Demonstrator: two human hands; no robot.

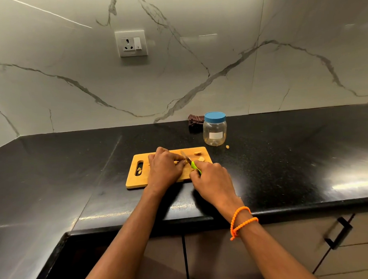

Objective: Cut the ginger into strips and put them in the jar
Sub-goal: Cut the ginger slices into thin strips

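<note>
Warm, dimmish light falls from above onto my counter (pixel 284 156). Glare streaks the black stone at three o'clock and along its front edge. Wide-angle bending curves the wall (pixel 197 76) lines toward the edges; focus stays fairly sharp.

Marble wall (pixel 197 76) — black counter (pixel 284 156)

A single wide-angle view from the person's head looks forward and down along both forearms. The black worktop (pixel 263 157) fills the middle of the frame, close below the camera, with the wooden cutting board (pixel 138 180) near centre. The marble wall (pixel 197 65) rises behind it, curved by the lens.
</note>
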